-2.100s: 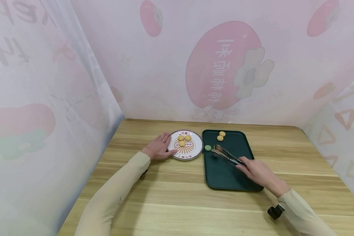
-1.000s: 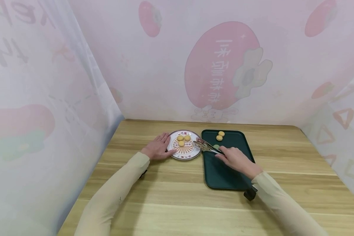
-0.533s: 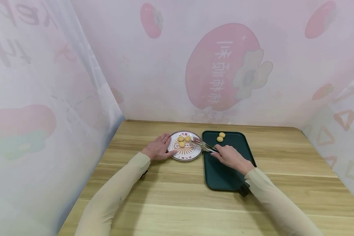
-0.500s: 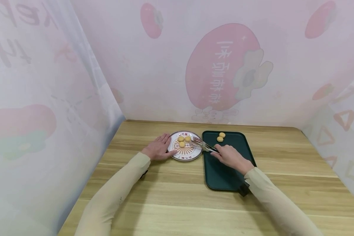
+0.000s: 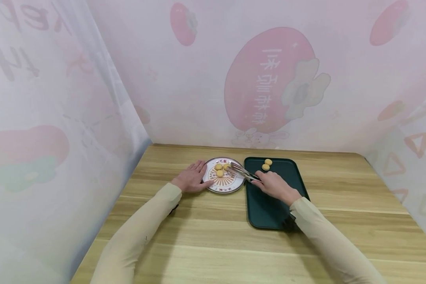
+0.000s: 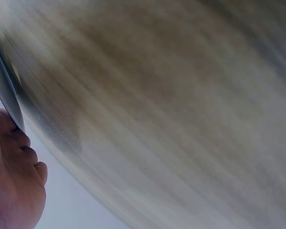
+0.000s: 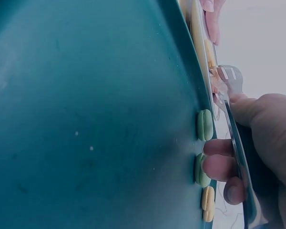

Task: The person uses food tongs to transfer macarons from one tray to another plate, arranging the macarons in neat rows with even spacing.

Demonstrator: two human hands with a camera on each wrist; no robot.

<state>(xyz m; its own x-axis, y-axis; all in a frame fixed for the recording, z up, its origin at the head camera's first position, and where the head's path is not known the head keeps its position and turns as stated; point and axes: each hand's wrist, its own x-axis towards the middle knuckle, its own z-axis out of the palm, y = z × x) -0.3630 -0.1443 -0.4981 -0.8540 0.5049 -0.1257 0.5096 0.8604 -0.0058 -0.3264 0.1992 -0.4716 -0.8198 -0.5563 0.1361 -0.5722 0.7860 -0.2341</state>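
My left hand (image 5: 192, 177) rests at the left side of a round patterned plate (image 5: 223, 188), fingers straight, thumb over its rim. Three yellow macarons (image 5: 219, 173) sit grouped on the plate. With my right hand (image 5: 275, 184) I grip metal tongs (image 5: 242, 170); their slotted tips are over the plate's right side, overlapping the rightmost macaron. In the right wrist view the slotted tong tip (image 7: 231, 78) is close to a yellow macaron (image 7: 210, 53) on the plate. Two green macarons (image 7: 205, 125) lie on the dark green tray, hidden behind my right hand in the head view.
The tray (image 5: 266, 211) stands close against the plate's right side. Two yellow macarons (image 5: 266, 167) lie near its far end. A wooden table (image 5: 213, 244) carries everything, with a printed curtain (image 5: 198, 98) behind and at both sides.
Over two seconds my right hand has carried the tongs left from above the tray to the plate's right side. Their tips now overlap the rightmost macaron. My left hand stays put.
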